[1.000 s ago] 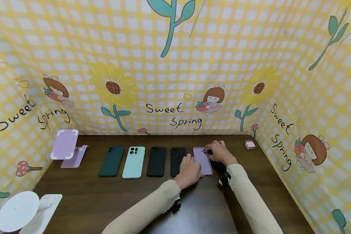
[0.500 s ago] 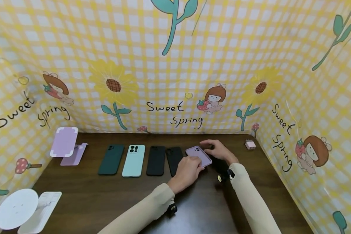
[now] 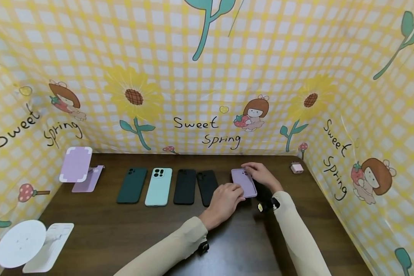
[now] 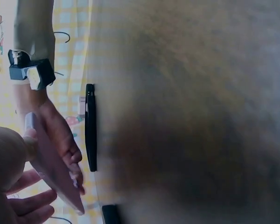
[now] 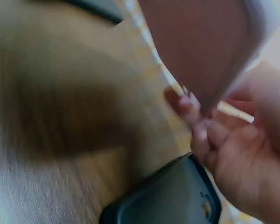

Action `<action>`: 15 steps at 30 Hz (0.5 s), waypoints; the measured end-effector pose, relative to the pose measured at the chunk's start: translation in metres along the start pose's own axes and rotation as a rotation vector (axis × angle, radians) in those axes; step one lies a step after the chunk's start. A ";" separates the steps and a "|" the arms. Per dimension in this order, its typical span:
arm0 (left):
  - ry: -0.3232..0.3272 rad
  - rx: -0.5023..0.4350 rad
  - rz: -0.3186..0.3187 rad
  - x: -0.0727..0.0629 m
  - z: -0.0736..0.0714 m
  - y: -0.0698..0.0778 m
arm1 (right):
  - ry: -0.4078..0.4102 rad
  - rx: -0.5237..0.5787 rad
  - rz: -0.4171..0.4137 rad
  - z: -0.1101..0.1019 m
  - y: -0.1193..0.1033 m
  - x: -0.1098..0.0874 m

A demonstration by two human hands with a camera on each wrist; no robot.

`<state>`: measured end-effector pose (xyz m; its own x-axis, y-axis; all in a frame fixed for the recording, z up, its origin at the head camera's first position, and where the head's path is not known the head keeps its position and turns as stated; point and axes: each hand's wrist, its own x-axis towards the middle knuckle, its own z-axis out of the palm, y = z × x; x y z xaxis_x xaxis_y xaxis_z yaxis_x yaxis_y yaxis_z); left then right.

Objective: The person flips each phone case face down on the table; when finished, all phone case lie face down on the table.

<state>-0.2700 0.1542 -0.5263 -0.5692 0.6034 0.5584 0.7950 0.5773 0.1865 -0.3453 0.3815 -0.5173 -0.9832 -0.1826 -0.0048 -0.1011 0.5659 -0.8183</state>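
Observation:
A purple phone case (image 3: 245, 183) with small camera holes is held up off the table, tilted, its rimmed side toward the head camera. My left hand (image 3: 225, 200) grips its near left edge, thumb on one face and fingers on the other, as the left wrist view shows. At the far right corner, my right hand (image 3: 261, 176) has its fingertips curled against the case. Below my right hand lies a black phone-shaped piece (image 5: 170, 193) with camera openings. Just left of my left hand, a slightly slanted black phone case (image 3: 207, 188) lies on the table.
A black case (image 3: 184, 186), a mint case (image 3: 158, 187) and a dark green case (image 3: 132, 185) continue the row leftward. Farther left stand a purple phone stand (image 3: 76, 164) and a white stand (image 3: 20, 244). A pink charger plug (image 3: 296, 167) sits at the back right.
The purple case has come up off the table in my left hand, swinging left then right. My right hand drew away and came back to its corner. The nearest black case slid and turned slightly.

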 end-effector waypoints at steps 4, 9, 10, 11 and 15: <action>0.030 -0.013 -0.017 -0.003 -0.003 -0.005 | 0.020 0.170 0.034 -0.004 0.003 -0.003; 0.034 0.007 -0.060 -0.008 -0.006 -0.013 | 0.015 0.271 -0.038 -0.006 0.011 -0.006; 0.031 0.010 -0.070 -0.009 -0.007 -0.014 | 0.013 0.295 -0.049 -0.006 0.012 -0.006; 0.030 0.017 -0.077 -0.010 -0.007 -0.014 | 0.008 0.314 -0.062 -0.006 0.012 -0.006; 0.004 0.035 -0.105 -0.013 -0.008 -0.017 | -0.003 0.353 -0.095 -0.007 0.011 -0.007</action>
<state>-0.2744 0.1327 -0.5302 -0.6479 0.5366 0.5405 0.7233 0.6560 0.2158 -0.3404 0.3943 -0.5224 -0.9714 -0.2234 0.0801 -0.1331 0.2335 -0.9632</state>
